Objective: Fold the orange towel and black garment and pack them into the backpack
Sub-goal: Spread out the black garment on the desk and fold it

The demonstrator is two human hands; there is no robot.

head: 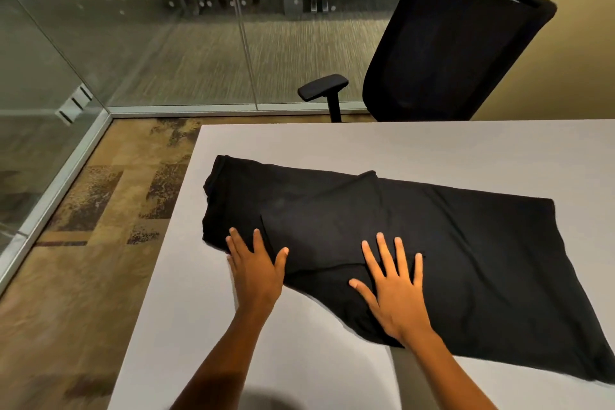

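Garment point(449, 243) lies under both flat hands.

You have a soft, matt black cloth garment point(416, 236) lying across the centre and right of the frame, its weave smooth with a few shallow creases. Under it is a smooth, matt pale grey table top point(332, 143). At upper right stands a black office chair point(456, 43) with a dull mesh-like fabric back. Glossy glass wall panels point(116, 27) in brushed metal frames fill the upper left, above rough patterned brown carpet point(83, 226).
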